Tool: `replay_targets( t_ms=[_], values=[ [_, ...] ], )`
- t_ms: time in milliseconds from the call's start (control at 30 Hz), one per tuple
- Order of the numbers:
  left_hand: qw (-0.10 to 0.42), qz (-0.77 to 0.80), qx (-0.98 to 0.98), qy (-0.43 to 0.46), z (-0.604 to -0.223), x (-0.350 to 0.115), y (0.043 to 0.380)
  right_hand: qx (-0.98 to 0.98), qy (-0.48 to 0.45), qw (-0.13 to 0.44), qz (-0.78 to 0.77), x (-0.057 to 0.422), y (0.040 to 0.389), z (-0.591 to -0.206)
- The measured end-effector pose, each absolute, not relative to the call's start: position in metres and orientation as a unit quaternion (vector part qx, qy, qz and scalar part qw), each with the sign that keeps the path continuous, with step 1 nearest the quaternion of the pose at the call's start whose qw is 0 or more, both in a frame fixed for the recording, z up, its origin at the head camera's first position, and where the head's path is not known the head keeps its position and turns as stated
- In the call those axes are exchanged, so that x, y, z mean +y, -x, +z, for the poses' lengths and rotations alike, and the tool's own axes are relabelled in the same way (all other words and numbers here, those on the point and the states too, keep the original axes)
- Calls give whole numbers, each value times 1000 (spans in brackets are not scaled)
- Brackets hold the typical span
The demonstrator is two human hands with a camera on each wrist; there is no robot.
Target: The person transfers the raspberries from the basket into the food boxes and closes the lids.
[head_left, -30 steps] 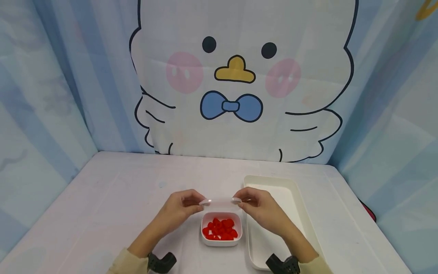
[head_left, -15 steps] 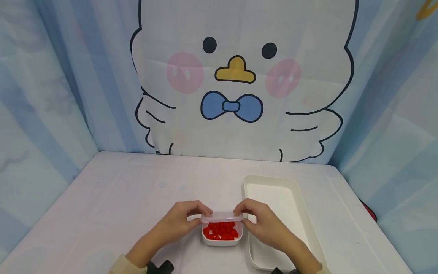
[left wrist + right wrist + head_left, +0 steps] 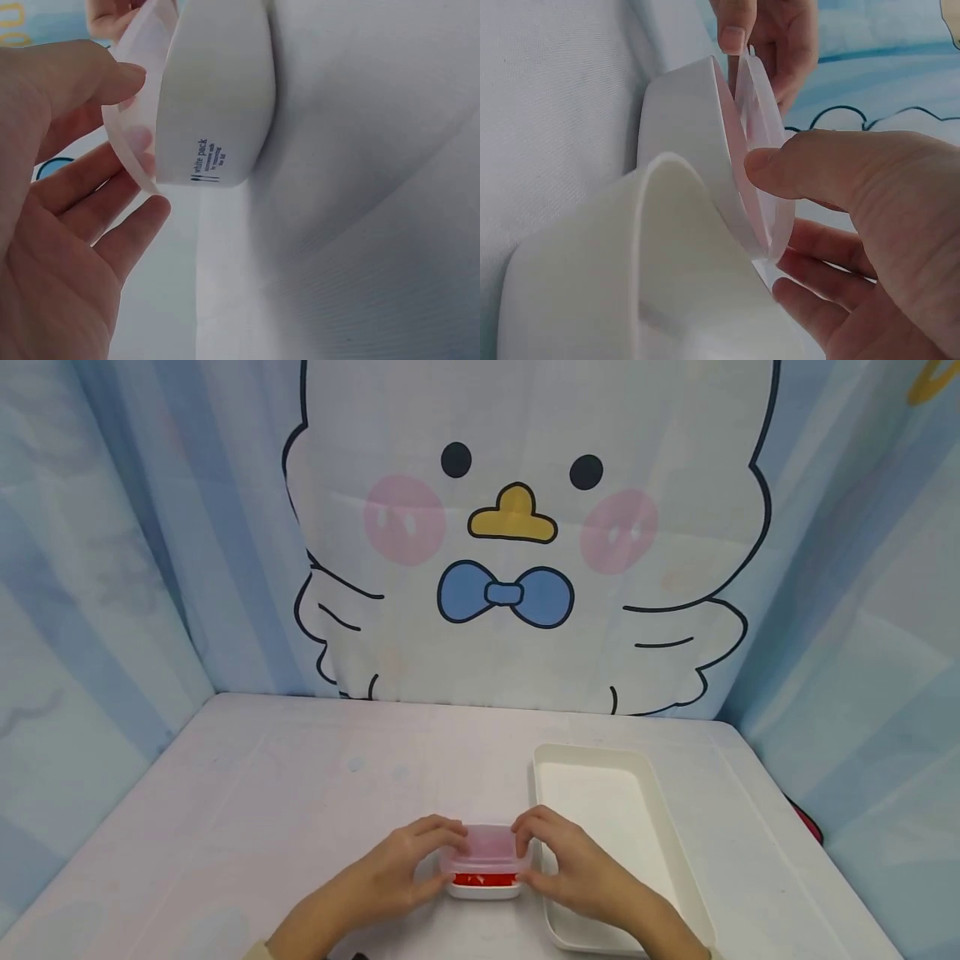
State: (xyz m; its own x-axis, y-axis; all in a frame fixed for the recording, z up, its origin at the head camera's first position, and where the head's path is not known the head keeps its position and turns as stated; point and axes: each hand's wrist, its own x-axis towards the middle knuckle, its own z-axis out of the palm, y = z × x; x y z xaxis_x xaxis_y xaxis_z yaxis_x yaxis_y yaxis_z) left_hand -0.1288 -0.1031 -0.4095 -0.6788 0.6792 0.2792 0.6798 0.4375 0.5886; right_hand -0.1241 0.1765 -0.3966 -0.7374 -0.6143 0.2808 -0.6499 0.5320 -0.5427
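Note:
A small white plastic container [image 3: 483,894] stands on the table with several red pieces [image 3: 485,880] inside. Over it a translucent pink lid [image 3: 491,845] lies tilted, its far edge low and its near edge raised, so a strip of red shows at the front. My left hand [image 3: 397,868] holds the lid's left side between thumb and fingers, and my right hand [image 3: 581,872] holds its right side the same way. In the left wrist view, small dark print marks the container's wall [image 3: 217,97]. A gap between lid [image 3: 769,97] and rim shows in the right wrist view.
A long cream tray [image 3: 600,793] lies just right of the container, partly under my right forearm. Its tall wall [image 3: 577,262] stands close beside the container in the right wrist view. A curtain [image 3: 510,668] with a cartoon bird closes off the table's far edge.
Both hands have brought the lid toward me and down, from behind the container to over its top. The lid now covers most of the red pieces. Container and tray have stayed put.

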Motion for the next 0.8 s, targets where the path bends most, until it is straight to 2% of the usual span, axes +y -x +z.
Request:
replay_targets(
  t_ms=[100,333,467,567,700,800],
  values=[
    [15,-333,-849,409,-411,-103,126,-876,-361,29,319,175,122,-397],
    [116,-288,-849,427,-418,-97,122,-890,-345,59,293,166,119,-400],
    [153,-241,-867,409,-418,-87,123,-900,-332,80,271,157,118,-401],
    [152,-189,-885,398,-418,-78,122,-914,-319,72,238,150,115,-400],
    [115,-108,-909,386,-419,-70,118,-932,-321,49,163,142,109,-400],
    [105,-62,-917,380,-421,-65,114,-935,-334,59,101,139,106,-403]
  ],
)
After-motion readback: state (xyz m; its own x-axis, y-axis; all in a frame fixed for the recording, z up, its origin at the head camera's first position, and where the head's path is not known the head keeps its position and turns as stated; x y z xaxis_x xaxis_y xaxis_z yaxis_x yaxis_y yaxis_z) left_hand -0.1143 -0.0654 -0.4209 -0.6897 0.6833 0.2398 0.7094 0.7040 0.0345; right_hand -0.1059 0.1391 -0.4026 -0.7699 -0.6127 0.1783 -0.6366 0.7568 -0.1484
